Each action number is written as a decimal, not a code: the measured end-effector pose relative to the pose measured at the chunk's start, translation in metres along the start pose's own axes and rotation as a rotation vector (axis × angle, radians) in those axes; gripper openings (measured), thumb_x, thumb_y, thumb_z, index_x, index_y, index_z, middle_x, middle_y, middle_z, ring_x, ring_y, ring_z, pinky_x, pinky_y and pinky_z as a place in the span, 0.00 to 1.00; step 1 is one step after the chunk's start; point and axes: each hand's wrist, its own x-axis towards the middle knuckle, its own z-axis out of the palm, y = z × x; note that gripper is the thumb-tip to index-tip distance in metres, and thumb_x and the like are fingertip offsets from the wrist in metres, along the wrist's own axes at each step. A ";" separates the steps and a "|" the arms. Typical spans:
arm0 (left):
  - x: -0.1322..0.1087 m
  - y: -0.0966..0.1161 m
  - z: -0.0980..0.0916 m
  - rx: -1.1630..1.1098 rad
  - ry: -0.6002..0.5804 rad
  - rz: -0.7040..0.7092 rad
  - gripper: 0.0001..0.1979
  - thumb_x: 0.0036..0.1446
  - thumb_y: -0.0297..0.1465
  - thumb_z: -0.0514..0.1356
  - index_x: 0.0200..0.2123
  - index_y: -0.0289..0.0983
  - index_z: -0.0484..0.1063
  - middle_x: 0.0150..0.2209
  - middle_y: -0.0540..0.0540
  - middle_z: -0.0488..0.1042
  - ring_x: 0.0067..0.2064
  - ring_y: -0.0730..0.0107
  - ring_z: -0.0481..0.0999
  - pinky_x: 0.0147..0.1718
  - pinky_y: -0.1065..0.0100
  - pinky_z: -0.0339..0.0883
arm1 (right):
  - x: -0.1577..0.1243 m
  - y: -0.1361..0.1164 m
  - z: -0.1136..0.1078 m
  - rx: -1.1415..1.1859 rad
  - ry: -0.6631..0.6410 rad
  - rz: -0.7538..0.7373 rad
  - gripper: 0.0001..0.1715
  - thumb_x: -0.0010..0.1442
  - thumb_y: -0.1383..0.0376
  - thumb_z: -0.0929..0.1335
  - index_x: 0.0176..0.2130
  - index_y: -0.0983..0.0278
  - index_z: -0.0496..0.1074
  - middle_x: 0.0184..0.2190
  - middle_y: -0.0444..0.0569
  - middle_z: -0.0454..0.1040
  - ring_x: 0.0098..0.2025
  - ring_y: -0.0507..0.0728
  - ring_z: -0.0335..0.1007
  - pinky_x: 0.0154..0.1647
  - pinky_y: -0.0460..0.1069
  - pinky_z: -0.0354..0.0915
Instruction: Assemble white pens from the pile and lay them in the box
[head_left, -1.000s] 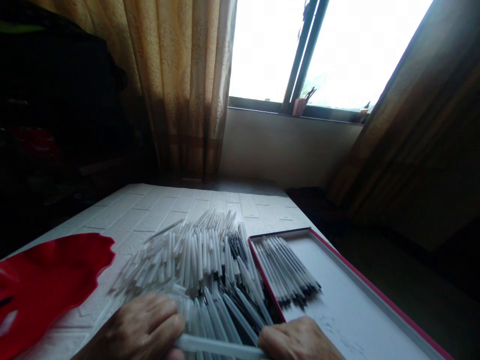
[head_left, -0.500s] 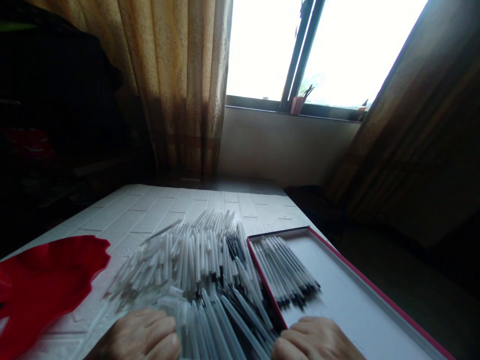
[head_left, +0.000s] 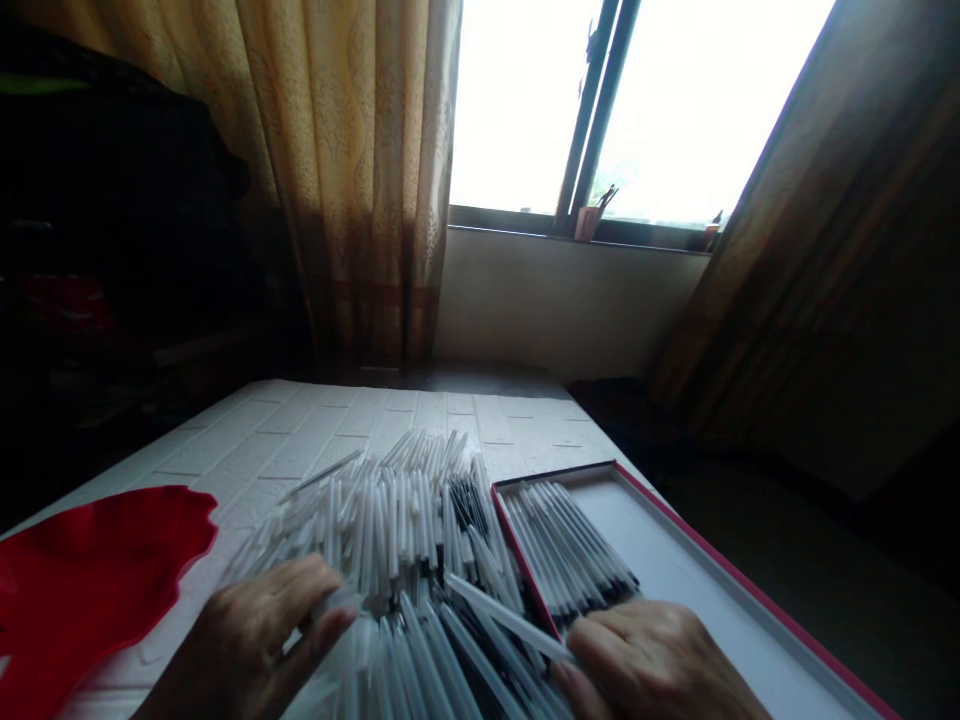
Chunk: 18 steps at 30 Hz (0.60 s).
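My right hand [head_left: 649, 655] is closed on a clear pen barrel [head_left: 517, 618], which points up and left over the pile. Between the thumb and fingers of my left hand [head_left: 259, 625] is a small clear plastic piece [head_left: 343, 598], too blurred to name exactly. Under and between both hands lies a large heap of clear pen barrels [head_left: 405, 515]. Thin black-tipped pieces [head_left: 469, 500] lie at its right side. Beside my right hand, a row of pens [head_left: 574, 545] with black ends rests in a shallow red-edged box lid [head_left: 720, 570].
A red wavy-edged plastic dish [head_left: 97, 570] lies on the left of the white brick-patterned table [head_left: 277, 440]. Behind stand a patterned curtain [head_left: 360, 180] and a window, with a pink cup [head_left: 587, 222] on the sill. Dark bulky items fill the left background.
My left hand has risen and its fingers have opened out around the clear piece. My right hand has shifted slightly right and up, and the barrel in it now shows.
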 end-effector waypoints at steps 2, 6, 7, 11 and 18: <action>-0.003 -0.007 0.002 0.094 -0.004 0.003 0.19 0.76 0.44 0.51 0.37 0.42 0.73 0.29 0.53 0.81 0.30 0.70 0.84 0.30 0.73 0.73 | 0.003 -0.007 0.016 -0.043 -0.035 0.054 0.17 0.64 0.69 0.66 0.23 0.59 0.67 0.17 0.40 0.74 0.16 0.51 0.70 0.21 0.50 0.54; -0.014 -0.024 0.008 0.163 -0.065 0.023 0.20 0.76 0.45 0.48 0.40 0.43 0.76 0.34 0.52 0.84 0.35 0.66 0.86 0.33 0.70 0.74 | 0.001 -0.015 0.043 -0.118 -0.091 0.126 0.14 0.55 0.67 0.71 0.19 0.60 0.69 0.16 0.41 0.76 0.16 0.54 0.74 0.21 0.52 0.49; -0.017 -0.027 0.010 0.161 -0.085 0.012 0.21 0.76 0.45 0.48 0.41 0.43 0.76 0.35 0.51 0.84 0.36 0.65 0.86 0.33 0.69 0.74 | -0.001 -0.016 0.047 -0.136 -0.098 0.143 0.15 0.53 0.66 0.72 0.18 0.60 0.69 0.15 0.42 0.76 0.15 0.55 0.74 0.20 0.52 0.47; -0.027 -0.037 0.020 0.123 -0.157 -0.062 0.21 0.76 0.46 0.46 0.45 0.44 0.76 0.39 0.50 0.83 0.39 0.65 0.85 0.35 0.69 0.73 | -0.005 -0.013 0.050 -0.152 -0.198 0.140 0.15 0.54 0.59 0.75 0.21 0.60 0.73 0.16 0.44 0.78 0.16 0.58 0.77 0.19 0.52 0.45; -0.023 -0.047 0.029 0.125 -0.184 -0.131 0.18 0.74 0.43 0.48 0.43 0.45 0.76 0.34 0.53 0.82 0.33 0.69 0.84 0.30 0.72 0.70 | -0.003 -0.003 0.049 -0.149 -0.233 0.108 0.16 0.61 0.63 0.73 0.22 0.59 0.72 0.19 0.41 0.80 0.19 0.57 0.79 0.20 0.52 0.48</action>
